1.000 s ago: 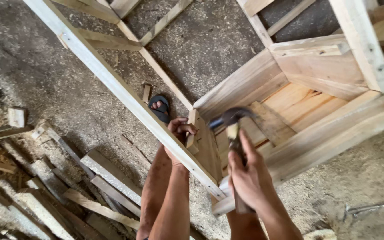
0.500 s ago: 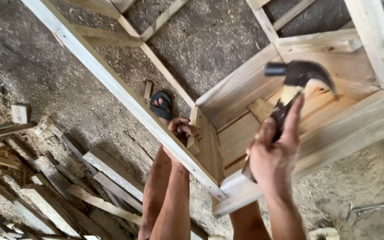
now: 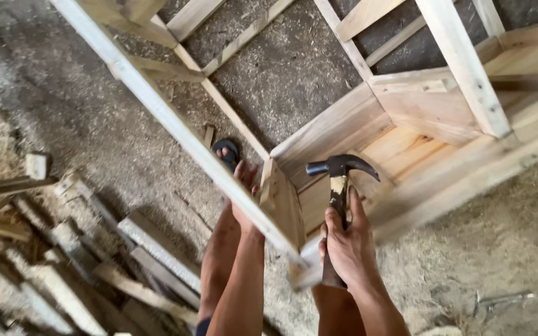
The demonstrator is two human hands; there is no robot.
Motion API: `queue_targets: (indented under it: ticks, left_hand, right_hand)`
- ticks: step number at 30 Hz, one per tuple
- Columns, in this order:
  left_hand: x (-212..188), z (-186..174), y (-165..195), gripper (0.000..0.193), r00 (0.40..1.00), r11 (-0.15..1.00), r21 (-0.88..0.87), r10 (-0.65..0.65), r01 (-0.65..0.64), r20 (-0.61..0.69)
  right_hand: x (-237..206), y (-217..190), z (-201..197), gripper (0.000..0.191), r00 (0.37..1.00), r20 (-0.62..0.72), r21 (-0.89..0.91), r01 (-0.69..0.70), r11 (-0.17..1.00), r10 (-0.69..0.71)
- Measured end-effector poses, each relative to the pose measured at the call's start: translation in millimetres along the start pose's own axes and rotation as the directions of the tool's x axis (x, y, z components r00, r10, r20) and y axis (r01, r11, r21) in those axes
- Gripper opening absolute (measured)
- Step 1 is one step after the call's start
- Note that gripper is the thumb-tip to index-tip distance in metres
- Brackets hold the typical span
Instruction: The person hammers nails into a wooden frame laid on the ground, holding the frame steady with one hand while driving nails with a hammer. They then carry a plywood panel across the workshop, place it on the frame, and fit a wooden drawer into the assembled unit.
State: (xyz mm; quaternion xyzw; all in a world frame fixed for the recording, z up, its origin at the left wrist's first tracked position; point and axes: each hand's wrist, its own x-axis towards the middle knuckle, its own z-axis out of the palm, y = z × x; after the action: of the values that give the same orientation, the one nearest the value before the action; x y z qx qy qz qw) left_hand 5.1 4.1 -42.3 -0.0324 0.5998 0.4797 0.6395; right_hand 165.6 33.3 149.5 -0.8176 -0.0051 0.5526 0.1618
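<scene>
Gripping a dark-headed, worn-handled claw hammer (image 3: pixel 339 186), right hand (image 3: pixel 345 246) above pale wooden frame (image 3: pixel 356 118).

One claw hammer (image 3: pixel 339 186), two hands, left hand (image 3: pixel 247 193) and right hand (image 3: pixel 345 246), one wooden frame (image 3: pixel 356 124), one dark sandal (image 3: pixel 227 154), one heap of wood offcuts (image 3: pixel 63 249) too jumbled to count.

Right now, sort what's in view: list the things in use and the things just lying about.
In use:
- hammer, held in the right hand
- small wooden block, steadied by the left hand
- wooden frame it sits against

Lying about:
- scrap wood pile on the ground
- sandal under the frame
</scene>
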Motion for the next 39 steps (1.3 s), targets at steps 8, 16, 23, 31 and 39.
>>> queue_targets:
  ticks: [8, 16, 23, 31, 39]
  left_hand:
    - [-85, 20, 54, 0.067, 0.994, 0.989, -0.104, -0.104, 0.101, -0.027]
    - [-192, 91, 153, 0.075, 0.981, 0.961, 0.272, -0.1, 0.053, 0.164]
    - [-233, 135, 240, 0.072, 0.902, 0.934, 0.358, -0.152, -0.003, 0.403]
    - [-268, 147, 279, 0.073, 0.8, 0.935, 0.335, -0.113, -0.115, 0.589]
    - [-307, 130, 291, 0.063, 0.821, 0.917, 0.356, -0.062, -0.177, 0.568]
  right_hand:
    - [-74, 4, -8, 0.043, 0.998, 0.049, 0.055, 0.043, 0.998, -0.046]
    - [-157, -16, -18, 0.024, 0.992, 0.04, 0.306, 0.105, 0.946, -0.123]
    - [-229, -23, -35, 0.017, 0.974, 0.055, 0.408, 0.179, 0.895, -0.22]
    - [-265, -11, -68, 0.018, 0.887, 0.126, 0.325, 0.387, 0.863, -0.445]
    - [-315, -15, -84, 0.031, 0.798, 0.256, 0.285, 0.477, 0.831, -0.546]
